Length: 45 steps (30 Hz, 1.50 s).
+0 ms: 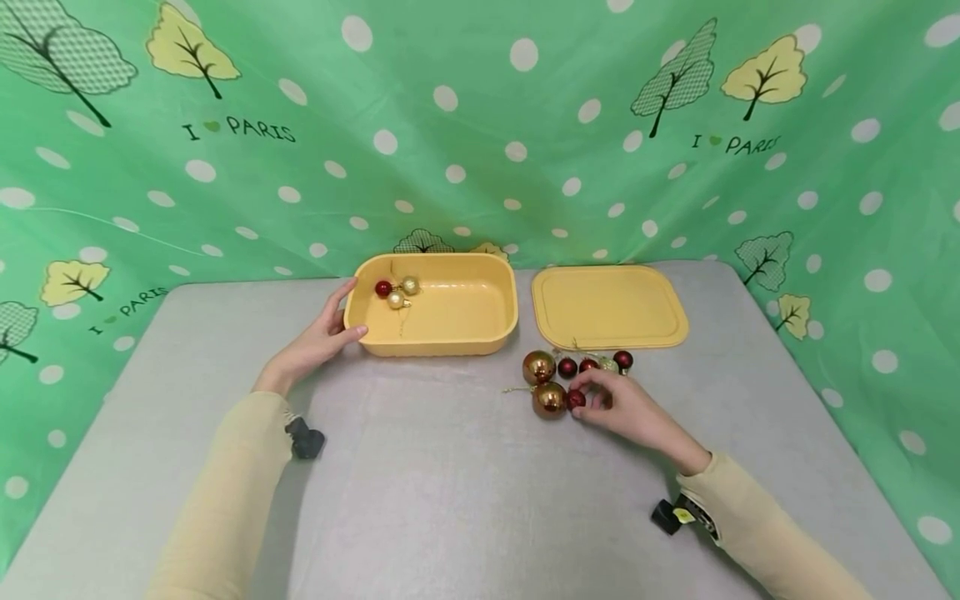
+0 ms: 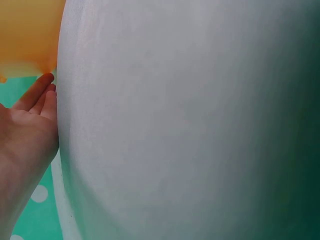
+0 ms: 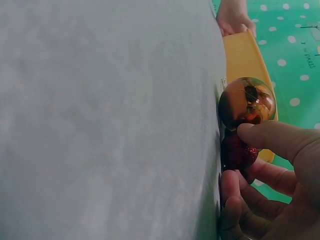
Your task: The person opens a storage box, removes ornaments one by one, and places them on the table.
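Observation:
My right hand (image 1: 618, 406) pinches a small red glitter bauble (image 3: 239, 151) between thumb and fingers, low at the table. Right beside it sits a large shiny gold-brown bauble (image 1: 550, 401), with another gold-brown bauble (image 1: 539, 367) behind. Several small dark red baubles, one of them a red bauble (image 1: 567, 367), lie around a pale glittery bauble (image 1: 609, 365), partly covered by the hand. At the left end of a yellow box (image 1: 442, 346), my left hand (image 1: 318, 340) rests with fairly straight fingers along the side and the thumb at the front corner. Inside are a red bauble (image 1: 384, 288) and two pale gold baubles (image 1: 396, 300).
A flat yellow lid (image 1: 611, 307) lies right of the box, behind the loose baubles. The grey table (image 1: 420, 500) meets a green dotted curtain (image 1: 465, 125) at the back. Each sleeve has a small dark camera, such as the wrist camera (image 1: 306, 438) on the left.

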{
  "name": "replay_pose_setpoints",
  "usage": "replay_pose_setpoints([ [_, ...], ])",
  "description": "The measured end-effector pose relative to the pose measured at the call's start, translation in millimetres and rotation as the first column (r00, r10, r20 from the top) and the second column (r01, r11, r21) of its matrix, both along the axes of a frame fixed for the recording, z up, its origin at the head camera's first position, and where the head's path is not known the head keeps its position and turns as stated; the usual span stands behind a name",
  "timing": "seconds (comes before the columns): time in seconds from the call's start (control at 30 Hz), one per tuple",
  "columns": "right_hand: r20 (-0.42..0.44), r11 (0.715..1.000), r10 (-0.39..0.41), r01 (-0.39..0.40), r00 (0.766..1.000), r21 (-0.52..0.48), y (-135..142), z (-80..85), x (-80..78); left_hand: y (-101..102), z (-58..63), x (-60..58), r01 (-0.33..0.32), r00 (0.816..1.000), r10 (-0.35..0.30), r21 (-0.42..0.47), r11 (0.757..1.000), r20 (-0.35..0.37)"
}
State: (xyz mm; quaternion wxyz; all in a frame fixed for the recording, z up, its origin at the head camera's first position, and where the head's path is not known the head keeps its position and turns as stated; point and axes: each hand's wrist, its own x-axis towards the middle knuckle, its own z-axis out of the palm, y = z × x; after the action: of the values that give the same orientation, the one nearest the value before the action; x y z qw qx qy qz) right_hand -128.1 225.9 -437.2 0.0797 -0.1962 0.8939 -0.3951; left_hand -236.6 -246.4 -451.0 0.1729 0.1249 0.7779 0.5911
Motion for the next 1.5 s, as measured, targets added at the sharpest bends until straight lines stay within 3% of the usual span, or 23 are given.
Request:
replay_pose_setpoints([
  [0.33,0.007,1.000,-0.002,0.002,1.000,-0.027,6,3.3,1.7,1,-1.4,1.9,-0.002,1.000,0.002,0.002,1.000,0.010],
  [0.73,-0.038,0.999,-0.012,0.010,0.999,-0.046,5,27.4,-8.5,2,3.1,-0.1,-0.001,1.000,0.001,0.003,1.000,0.006],
  [1.17,0.001,0.995,0.049,-0.048,0.999,-0.085,-36,45.9,-27.7,-1,2.4,-0.1,-0.007,1.000,0.006,0.010,1.000,0.017],
  [1.5,-0.025,0.982,0.133,-0.135,0.991,-0.134,-72,54.1,-44.9,8,16.1,-4.7,-0.076,0.994,0.069,-0.068,0.995,-0.089],
])
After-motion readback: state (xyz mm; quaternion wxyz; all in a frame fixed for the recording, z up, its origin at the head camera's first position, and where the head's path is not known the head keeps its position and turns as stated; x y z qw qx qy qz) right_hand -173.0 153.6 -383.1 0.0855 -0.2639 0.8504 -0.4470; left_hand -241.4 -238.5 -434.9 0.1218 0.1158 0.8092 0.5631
